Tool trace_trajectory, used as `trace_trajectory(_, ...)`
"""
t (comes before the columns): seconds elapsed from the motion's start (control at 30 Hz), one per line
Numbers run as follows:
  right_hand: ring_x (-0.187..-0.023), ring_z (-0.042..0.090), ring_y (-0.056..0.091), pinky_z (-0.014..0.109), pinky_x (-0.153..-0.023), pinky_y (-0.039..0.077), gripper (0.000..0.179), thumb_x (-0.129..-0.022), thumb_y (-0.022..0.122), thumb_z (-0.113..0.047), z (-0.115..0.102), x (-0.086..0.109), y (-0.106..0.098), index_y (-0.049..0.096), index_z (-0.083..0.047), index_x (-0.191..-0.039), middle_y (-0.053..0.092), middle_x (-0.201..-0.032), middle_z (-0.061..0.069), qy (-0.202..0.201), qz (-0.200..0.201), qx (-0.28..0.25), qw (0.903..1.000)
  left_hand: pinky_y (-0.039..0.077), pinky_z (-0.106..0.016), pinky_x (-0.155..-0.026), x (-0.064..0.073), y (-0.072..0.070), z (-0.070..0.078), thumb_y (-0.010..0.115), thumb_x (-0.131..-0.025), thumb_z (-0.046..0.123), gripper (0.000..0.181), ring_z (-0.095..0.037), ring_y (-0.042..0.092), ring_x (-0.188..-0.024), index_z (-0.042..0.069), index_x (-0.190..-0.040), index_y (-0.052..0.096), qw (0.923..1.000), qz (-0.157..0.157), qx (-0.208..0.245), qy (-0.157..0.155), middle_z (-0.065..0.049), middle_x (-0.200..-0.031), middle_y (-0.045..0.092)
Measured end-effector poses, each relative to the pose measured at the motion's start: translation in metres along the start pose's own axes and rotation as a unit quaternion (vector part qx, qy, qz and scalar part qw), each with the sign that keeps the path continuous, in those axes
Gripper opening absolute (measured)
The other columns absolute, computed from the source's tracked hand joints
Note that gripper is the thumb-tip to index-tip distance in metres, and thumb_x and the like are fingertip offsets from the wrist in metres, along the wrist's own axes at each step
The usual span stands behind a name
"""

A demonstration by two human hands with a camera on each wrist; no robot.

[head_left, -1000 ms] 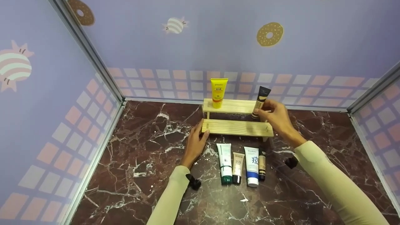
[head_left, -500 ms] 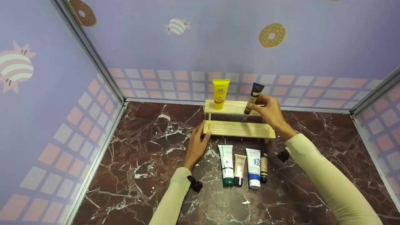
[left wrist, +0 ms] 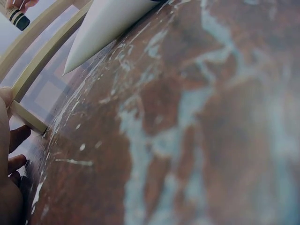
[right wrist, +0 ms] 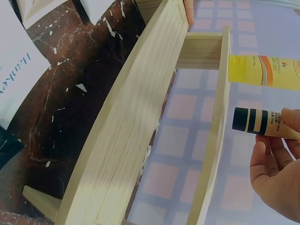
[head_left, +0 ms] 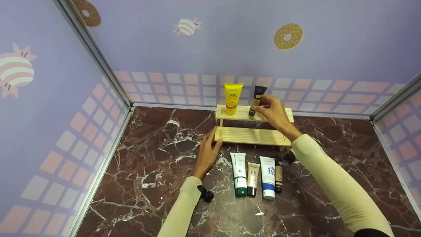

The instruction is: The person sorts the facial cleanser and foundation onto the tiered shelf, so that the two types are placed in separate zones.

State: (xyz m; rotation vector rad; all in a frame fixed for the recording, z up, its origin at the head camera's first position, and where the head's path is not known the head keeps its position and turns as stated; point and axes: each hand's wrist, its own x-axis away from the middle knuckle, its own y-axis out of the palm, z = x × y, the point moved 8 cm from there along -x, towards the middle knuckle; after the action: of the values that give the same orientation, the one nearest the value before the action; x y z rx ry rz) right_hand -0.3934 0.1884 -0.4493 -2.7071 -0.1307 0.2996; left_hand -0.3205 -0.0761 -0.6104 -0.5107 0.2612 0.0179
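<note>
My right hand pinches a small black-and-gold cosmetic tube between thumb and fingers, cap down and slightly tilted. In the right wrist view the tube's black cap is close over the upper shelf of a two-tier wooden rack. To its left a yellow tube stands upright on the same shelf. My left hand grips the left end of the lower shelf, thumb at its front corner. In the left wrist view only part of that hand shows at the edge.
In front of the rack several tubes lie on the dark marbled table: a white one with green cap, a beige BB tube, a white-and-blue one and a black-and-gold one. Patterned walls stand behind and beside.
My right hand has carried the black-and-gold tube leftward along the upper shelf, nearer the yellow tube, and the tube is more upright. My left hand stays at the rack's end.
</note>
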Motion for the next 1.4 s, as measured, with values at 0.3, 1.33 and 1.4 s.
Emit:
trace_trajectory(0.3,-0.114,0.036,0.072,0.043,-0.106,0.056,0.029,-0.100,0.076,-0.001,-0.003,-0.009,0.012,0.073,0.008,-0.128,0.076,-0.122,0.026,-0.010,-0.020,-0.005,0.9997,0.042,-0.064,-0.121,-0.002,-0.002,0.001,0.062,-0.114,0.041,0.068,-0.044,0.050,-0.150,0.016,-0.173,0.041,0.9999,0.005,0.008,0.005,-0.021,-0.166,0.048)
trace_trajectory(1.33,-0.121,0.040,0.070,0.042,-0.106,0.057,0.037,-0.099,0.077,0.003,0.007,-0.006,0.011,0.070,0.010,-0.135,0.074,-0.128,0.029,-0.005,-0.041,-0.014,0.9990,0.041,-0.068,-0.120,0.001,0.000,0.000,0.062,-0.114,0.042,0.068,-0.045,0.048,-0.152,0.016,-0.173,0.040,0.9997,-0.002,0.023,0.006,-0.023,-0.167,0.046)
trace_trajectory(1.4,-0.122,0.040,0.070,0.035,-0.103,0.058,0.038,-0.099,0.078,0.004,0.007,-0.006,0.007,0.070,0.011,-0.135,0.074,-0.127,0.029,-0.010,-0.041,-0.018,0.9990,0.041,-0.067,-0.120,0.000,0.001,0.001,0.063,-0.114,0.042,0.067,-0.045,0.049,-0.151,0.015,-0.172,0.041,0.9997,0.001,0.021,0.009,-0.023,-0.166,0.047)
